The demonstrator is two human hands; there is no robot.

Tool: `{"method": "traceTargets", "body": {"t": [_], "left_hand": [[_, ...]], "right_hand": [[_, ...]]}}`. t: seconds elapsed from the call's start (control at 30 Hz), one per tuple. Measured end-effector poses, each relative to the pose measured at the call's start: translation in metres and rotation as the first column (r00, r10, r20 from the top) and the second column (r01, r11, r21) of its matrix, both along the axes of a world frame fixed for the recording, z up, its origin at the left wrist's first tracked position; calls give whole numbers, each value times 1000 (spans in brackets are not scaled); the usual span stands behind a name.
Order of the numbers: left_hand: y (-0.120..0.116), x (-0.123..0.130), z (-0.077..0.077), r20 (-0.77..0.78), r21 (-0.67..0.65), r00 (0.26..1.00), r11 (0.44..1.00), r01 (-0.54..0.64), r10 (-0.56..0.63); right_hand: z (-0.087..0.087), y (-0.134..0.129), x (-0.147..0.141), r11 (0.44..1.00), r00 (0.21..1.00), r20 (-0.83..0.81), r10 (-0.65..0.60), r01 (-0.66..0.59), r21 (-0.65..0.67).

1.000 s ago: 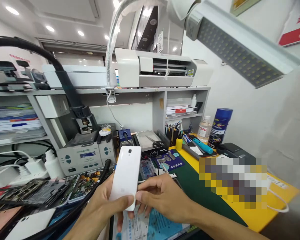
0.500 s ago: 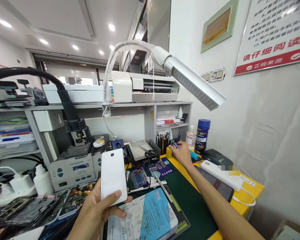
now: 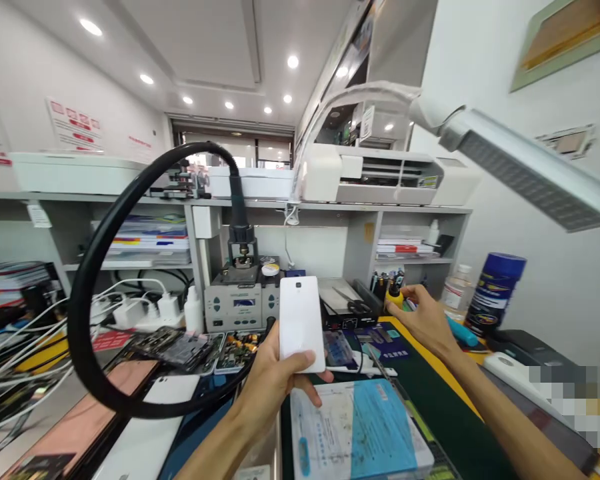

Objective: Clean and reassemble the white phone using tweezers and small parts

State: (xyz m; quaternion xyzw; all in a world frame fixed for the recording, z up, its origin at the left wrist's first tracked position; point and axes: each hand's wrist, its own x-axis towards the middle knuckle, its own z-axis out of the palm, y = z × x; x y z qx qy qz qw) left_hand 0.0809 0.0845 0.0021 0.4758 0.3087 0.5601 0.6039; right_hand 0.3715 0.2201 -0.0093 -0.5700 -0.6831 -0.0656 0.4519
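Our left hand (image 3: 273, 373) pinches the white phone (image 3: 301, 323) near its lower end, its long axis nearly upright. Beyond the phone and to its right, our right hand (image 3: 426, 323) curls beside the upright yellow bottle (image 3: 394, 298), nearer it than our left; whether those fingers grip, we cannot tell. The blue-and-white box (image 3: 380, 420) lies nearer us than the phone.
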Motion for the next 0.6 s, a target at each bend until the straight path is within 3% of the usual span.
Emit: {"method": "traceTargets", "body": {"t": [0.07, 0.17, 0.27, 0.43, 0.6], "left_hand": [[2, -5, 2, 3, -6, 1000, 1000, -7, 7], [7, -12, 2, -10, -38, 1000, 999, 1, -2], [12, -16, -3, -30, -86, 999, 996, 20, -22], [16, -17, -10, -44, -137, 998, 990, 33, -39], [17, -15, -9, -55, -157, 998, 987, 25, -34]], "right_hand": [[2, -21, -20, 986, 986, 77, 148, -153, 67], [3, -50, -51, 921, 910, 224, 348, -377, 100], [1, -66, -69, 853, 830, 319, 458, -511, 108], [0, -72, -67, 802, 749, 498, 436, -574, 161], [3, -72, -64, 793, 724, 572, 386, -577, 195]]}}
